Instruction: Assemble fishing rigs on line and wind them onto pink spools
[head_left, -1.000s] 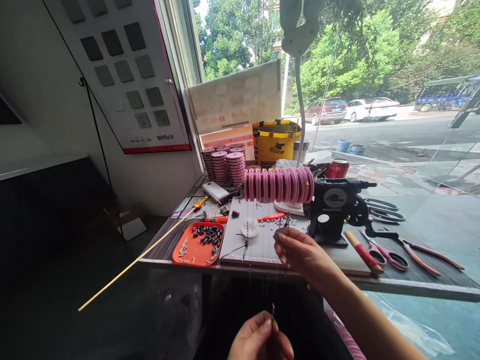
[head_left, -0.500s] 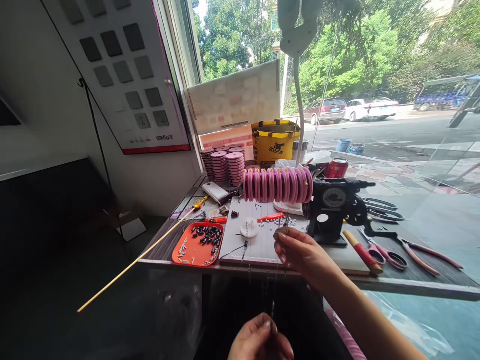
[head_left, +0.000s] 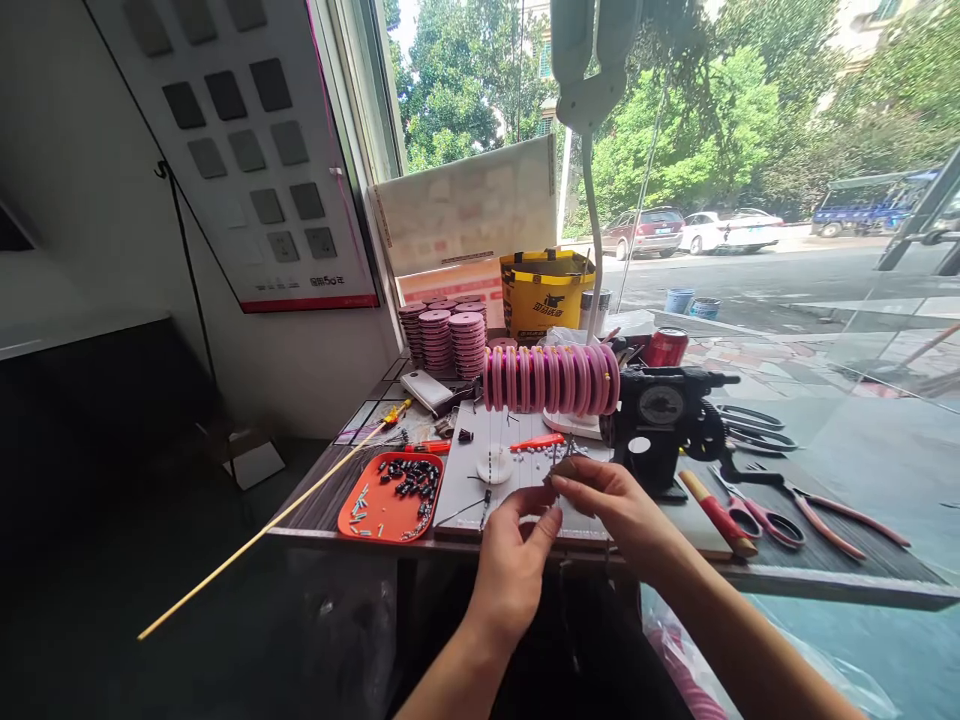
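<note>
My left hand (head_left: 517, 560) and my right hand (head_left: 604, 495) meet in front of the white board (head_left: 457, 480), close to the table's front edge. Both pinch at a thin dark line with small fittings, too fine to make out fully; loose ends hang below toward my lap. Just beyond my hands, a row of pink spools (head_left: 551, 380) sits on the shaft of a black hand-cranked winder (head_left: 660, 420). Thin lines run down from the spools, one past a round white disc (head_left: 493, 464). Small white beads (head_left: 536, 455) lie scattered on the board.
An orange tray (head_left: 390, 497) of black and metal small parts stands at left, with a long thin stick (head_left: 270, 520) jutting over the edge. Scissors (head_left: 765, 515), pliers (head_left: 832, 520) and a red-wrapped handle (head_left: 716, 515) lie at right. Stacked pink spools (head_left: 466, 345) and a yellow bag (head_left: 547, 295) stand behind.
My left hand has risen from near my lap to meet my right hand. The right hand stays pinched at about the same place. The view has shifted slightly.
</note>
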